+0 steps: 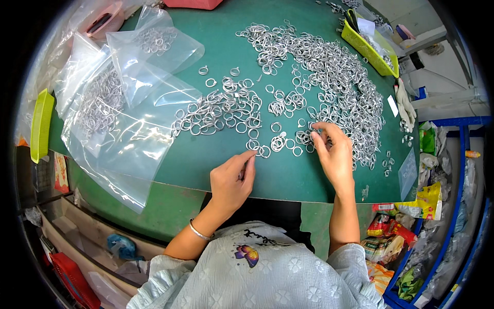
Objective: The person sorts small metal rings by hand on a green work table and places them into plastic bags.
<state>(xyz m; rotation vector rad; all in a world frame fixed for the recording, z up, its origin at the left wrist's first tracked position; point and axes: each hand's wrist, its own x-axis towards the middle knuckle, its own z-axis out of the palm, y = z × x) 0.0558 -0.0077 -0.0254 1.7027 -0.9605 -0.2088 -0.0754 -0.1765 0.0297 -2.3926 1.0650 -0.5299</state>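
Note:
My left hand [232,181] is closed, thumb and forefinger pinched at the edge of a small silver metal ring [264,151] near the table's front. My right hand [335,157] reaches into the near edge of a large heap of metal rings [355,87], its thumb and forefinger closing around a ring there. Between the hands lie a few loose rings and a small stack of rings [278,143]. Beyond my left hand spreads a smaller pile of rings [221,109]. Fingertips partly cover what each hand grips.
Clear plastic bags [149,108], some with rings inside, cover the table's left side. A yellow-green basket [369,50] stands at the back right, another green basket [41,126] at the far left. Gloves [405,105] lie by the right edge. A blue rack [460,206] holds packages.

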